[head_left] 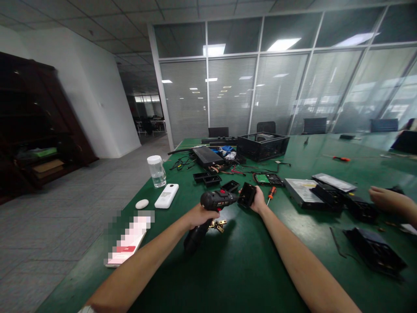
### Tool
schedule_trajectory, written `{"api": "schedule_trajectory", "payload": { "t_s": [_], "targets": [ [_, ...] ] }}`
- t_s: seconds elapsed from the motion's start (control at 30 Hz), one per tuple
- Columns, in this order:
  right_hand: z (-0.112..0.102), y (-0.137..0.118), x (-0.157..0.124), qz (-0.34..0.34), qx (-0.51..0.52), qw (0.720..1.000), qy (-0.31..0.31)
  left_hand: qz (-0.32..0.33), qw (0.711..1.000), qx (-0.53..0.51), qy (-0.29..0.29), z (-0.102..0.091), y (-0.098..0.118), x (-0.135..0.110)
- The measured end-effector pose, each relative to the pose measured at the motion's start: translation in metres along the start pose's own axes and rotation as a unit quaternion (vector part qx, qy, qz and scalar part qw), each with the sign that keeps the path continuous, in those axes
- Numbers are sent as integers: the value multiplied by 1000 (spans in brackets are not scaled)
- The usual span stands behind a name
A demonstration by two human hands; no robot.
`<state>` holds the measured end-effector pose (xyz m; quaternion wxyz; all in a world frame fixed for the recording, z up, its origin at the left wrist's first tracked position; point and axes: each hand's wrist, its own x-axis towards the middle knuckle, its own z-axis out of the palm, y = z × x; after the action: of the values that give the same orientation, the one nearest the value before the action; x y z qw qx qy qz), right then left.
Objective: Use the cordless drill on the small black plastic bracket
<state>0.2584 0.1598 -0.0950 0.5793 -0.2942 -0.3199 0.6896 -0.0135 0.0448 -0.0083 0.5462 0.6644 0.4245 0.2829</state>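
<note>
Green tabletop [228, 269] lies under both forearms. The left hand [195, 216] is closed around the grip of a black cordless driver [216, 200] with a red trim; the right hand [259, 200] is closed on a small black bracket [246, 194], pinched by its right edge and held just above the table.

The bracket lies directly right of the driver, between the two hands; the driver's body runs left to right with its nose toward the bracket, and its handle slants down and back toward the person. Nose and bracket are just beside each other; whether the tip touches cannot be told. The right hand is the nearer one to the bracket; the left reaches it only through the tool.

Below the driver, a few brass fittings [218, 225] lie on the table; an orange-handled screwdriver [271, 193] lies just right of the right hand.

Beyond the hands stand shallow black trays [206, 178], which look empty from here; farther off a black crate [262, 145] holds something pale that cannot be made out. Beyond the left hand a clear lidded jar [157, 171] holds clear liquid, with a white remote [166, 195] beside it. Far right, another person's hand [387, 200] rests near more black parts.
</note>
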Motion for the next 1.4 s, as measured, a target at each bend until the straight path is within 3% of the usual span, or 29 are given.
{"api": "schedule_trajectory", "payload": {
  "t_s": [0.23,0.97,1.4],
  "targets": [
    [0,0,2,-19,-38,999,2,26,999,28,10,0,-1,0],
    [0,-1,0,-27,-71,997,-10,-14,1000,6,12,1,3,-2],
    [4,-2,-3,-31,-99,995,11,2,1000,1,14,1,3,-2]
  ]
}}
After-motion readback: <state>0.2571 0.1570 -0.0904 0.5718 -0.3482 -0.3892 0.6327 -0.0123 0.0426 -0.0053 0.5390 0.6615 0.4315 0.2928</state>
